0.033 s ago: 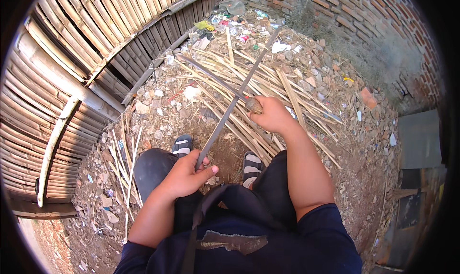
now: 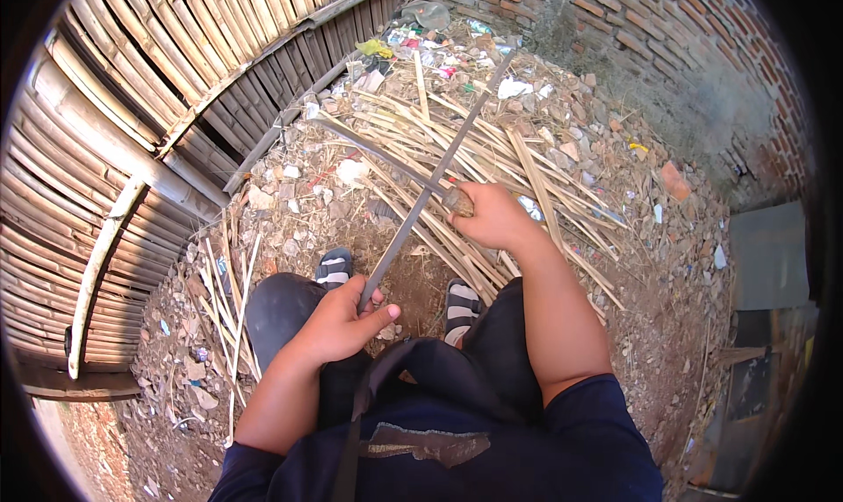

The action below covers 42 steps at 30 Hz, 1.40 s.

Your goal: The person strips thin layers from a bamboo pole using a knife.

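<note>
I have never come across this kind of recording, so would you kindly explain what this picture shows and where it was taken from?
There is no machine here: you are seeing a person's own two bare hands. The camera is a wide fisheye worn on the head, looking down, which is why straight edges bend toward the dark rim.

The left hand holds the near end of a long, flat dark strip. The right hand grips the handle of a long-bladed tool, whose blade crosses the strip.

Below, a loose pile of pale strips lies on stony ground scattered with litter. A slatted fence stands at the left, and a brick wall at the upper right.
</note>
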Each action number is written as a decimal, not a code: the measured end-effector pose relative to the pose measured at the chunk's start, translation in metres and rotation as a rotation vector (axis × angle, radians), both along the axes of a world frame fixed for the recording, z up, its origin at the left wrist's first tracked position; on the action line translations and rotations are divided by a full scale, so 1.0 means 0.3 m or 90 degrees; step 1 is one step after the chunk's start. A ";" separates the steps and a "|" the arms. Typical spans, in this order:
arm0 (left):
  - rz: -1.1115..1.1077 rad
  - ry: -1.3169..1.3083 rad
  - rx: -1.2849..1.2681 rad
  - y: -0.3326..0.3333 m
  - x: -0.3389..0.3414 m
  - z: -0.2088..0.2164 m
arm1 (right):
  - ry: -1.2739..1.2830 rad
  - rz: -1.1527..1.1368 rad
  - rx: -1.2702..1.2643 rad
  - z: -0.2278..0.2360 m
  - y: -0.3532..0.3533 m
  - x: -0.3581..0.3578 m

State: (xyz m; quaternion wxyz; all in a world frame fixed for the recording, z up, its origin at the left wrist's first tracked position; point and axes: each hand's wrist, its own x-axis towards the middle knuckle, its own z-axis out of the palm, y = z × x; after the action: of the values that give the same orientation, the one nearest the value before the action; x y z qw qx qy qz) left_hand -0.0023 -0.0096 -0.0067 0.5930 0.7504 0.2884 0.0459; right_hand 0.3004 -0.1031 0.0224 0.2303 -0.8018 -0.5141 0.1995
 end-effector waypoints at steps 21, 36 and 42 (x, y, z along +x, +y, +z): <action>0.000 0.039 0.030 -0.008 0.008 0.043 | -0.024 0.032 0.028 -0.025 0.009 -0.004; -0.006 0.030 0.038 -0.005 0.005 0.025 | -0.026 0.179 0.017 -0.019 0.007 -0.061; -0.010 0.043 0.043 -0.007 0.009 0.035 | -0.010 0.113 -0.024 -0.011 0.010 -0.028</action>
State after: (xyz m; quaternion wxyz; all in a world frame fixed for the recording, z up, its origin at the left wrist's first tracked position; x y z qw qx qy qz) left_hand 0.0003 -0.0117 0.0038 0.5579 0.7732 0.3003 0.0256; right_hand 0.2920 -0.1001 0.0190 0.1928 -0.7590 -0.5809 0.2222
